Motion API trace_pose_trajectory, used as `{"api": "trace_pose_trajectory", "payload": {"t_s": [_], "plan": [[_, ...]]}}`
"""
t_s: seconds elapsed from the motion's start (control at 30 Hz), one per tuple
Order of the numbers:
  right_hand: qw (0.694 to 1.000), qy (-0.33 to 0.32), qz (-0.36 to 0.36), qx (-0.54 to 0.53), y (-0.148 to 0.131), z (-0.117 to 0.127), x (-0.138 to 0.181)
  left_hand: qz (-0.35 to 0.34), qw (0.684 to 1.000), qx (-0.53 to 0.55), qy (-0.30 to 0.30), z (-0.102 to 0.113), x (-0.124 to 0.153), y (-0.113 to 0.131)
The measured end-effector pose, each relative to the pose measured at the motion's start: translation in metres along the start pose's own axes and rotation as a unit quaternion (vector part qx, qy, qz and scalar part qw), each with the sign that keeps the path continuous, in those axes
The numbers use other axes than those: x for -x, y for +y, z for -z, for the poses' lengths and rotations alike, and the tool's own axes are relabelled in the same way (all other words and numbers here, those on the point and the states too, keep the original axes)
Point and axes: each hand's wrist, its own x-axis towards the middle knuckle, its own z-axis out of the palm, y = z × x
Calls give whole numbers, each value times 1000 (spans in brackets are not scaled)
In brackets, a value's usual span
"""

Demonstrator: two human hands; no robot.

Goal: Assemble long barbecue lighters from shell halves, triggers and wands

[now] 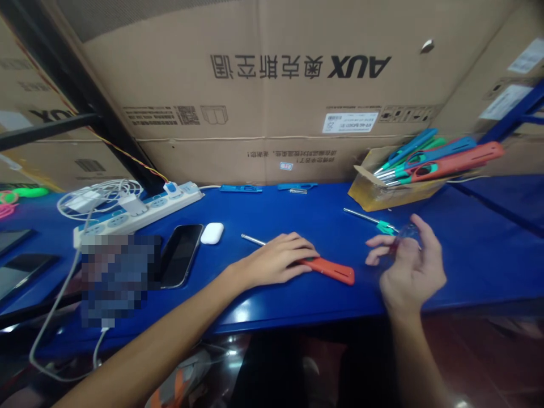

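My left hand [283, 258] lies over an orange long-nosed lighter [334, 270] on the blue table, fingers curled across its middle. The lighter's metal tube [254, 240] sticks out beyond my knuckles to the left; its middle is hidden. Raised over the table on the right, my right hand [410, 266] is closed around a small clear piece [408, 231], blurred and partly covered by the fingers. Just behind these fingers is a metal lighter tube with a green trigger part [385, 227]; whether it touches the hand I cannot tell.
A cardboard box [372, 192] of several blue and orange lighters stands at the back right. Blue lighter shells [241, 188] lie along the carton wall [272, 113]. To the left are a power strip [140, 212] with cables, a phone [182, 255] and a white earbud case [212, 233].
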Motion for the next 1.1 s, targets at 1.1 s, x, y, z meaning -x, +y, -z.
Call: {"api": "trace_pose_trajectory", "payload": {"t_s": [1.1], "plan": [[994,-98,45,33,14,9,9,0,1000,22,4,-5,-4,-6]]}}
